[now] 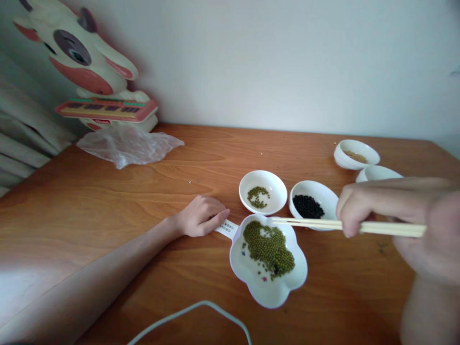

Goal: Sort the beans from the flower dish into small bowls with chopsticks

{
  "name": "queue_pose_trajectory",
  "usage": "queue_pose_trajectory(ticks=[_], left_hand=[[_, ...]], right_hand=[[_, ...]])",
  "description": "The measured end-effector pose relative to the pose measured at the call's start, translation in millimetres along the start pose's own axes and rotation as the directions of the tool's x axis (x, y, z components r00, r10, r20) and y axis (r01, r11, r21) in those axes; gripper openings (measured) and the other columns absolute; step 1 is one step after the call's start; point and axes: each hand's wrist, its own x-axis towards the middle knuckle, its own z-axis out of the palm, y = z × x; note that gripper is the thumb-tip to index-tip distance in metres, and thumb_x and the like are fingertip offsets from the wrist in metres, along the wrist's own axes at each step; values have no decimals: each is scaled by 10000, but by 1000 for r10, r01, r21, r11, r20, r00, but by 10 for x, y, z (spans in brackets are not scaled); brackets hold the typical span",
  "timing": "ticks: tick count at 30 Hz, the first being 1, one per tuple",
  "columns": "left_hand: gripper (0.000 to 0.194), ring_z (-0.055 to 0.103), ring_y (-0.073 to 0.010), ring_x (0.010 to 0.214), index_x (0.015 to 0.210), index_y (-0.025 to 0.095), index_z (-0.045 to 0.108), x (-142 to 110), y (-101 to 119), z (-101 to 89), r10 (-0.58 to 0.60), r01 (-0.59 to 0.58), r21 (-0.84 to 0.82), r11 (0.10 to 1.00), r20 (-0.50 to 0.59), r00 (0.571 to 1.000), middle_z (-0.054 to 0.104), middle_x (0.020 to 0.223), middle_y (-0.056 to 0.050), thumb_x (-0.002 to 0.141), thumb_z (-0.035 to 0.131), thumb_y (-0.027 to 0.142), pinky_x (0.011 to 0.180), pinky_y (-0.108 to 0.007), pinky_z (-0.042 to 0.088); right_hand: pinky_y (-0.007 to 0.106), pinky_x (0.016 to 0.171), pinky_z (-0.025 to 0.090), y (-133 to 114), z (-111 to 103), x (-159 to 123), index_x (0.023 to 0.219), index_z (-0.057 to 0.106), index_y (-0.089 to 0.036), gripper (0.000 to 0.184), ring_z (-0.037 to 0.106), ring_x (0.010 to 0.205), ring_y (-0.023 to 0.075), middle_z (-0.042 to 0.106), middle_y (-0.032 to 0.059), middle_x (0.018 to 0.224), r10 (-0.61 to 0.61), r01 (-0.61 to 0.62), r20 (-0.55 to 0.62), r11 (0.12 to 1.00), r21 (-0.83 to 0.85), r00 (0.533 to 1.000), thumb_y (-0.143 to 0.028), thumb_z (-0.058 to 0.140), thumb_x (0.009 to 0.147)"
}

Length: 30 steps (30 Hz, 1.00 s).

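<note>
My left hand [203, 215] is closed around the handle of a white flower-shaped dish [273, 294] on the table. Many green mung beans [268, 247] lie in that dish, with a dark bean or two among them. In my right hand [373, 206] is a pair of chopsticks [323, 224], their tips over the dish's far rim; nothing shows clearly between the tips. Just behind the dish stands a white bowl [278, 195] with some mung beans. To its right, another bowl [325, 193] holds black beans [308, 206], partly behind the chopsticks.
At the back right is a bowl [354, 146] of yellowish grains; a further bowl [381, 172] is partly hidden by my right hand. A cow-shaped toy keyboard [104, 108] and a clear plastic bag [132, 146] sit at the back left. A pale cable [201, 305] crosses the front.
</note>
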Motion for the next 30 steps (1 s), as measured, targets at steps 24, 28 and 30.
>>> queue_pose_trajectory(ticks=[24, 28, 30], left_hand=[[403, 492, -147, 606, 687, 197, 459, -6, -3, 5, 0, 0, 21, 1000, -4, 1000, 567, 672, -25, 1076, 364, 250, 627, -331, 367], [404, 492, -150, 612, 688, 198, 450, -9, -11, 6, 4, -4, 21, 1000, 4, 1000, 563, 672, -25, 1078, 359, 255, 634, -332, 367], [405, 489, -151, 614, 689, 198, 448, -16, -13, 3, 0, 0, 23, 1000, 7, 1000, 561, 674, -26, 1079, 356, 257, 640, -333, 368]], right_hand=[[335, 601, 326, 7, 375, 299, 773, 589, -199, 581, 462, 609, 141, 496, 1, 645, 88, -96, 202, 995, 26, 975, -529, 247, 1107], [331, 596, 328, 3, 390, 317, 757, 596, -195, 612, 460, 599, 132, 509, 2, 640, 72, -84, 207, 995, 47, 976, -550, 238, 1103], [329, 583, 320, 13, 396, 320, 749, 595, -193, 634, 438, 585, 130, 494, 0, 630, 71, -85, 207, 995, 56, 976, -573, 226, 1098]])
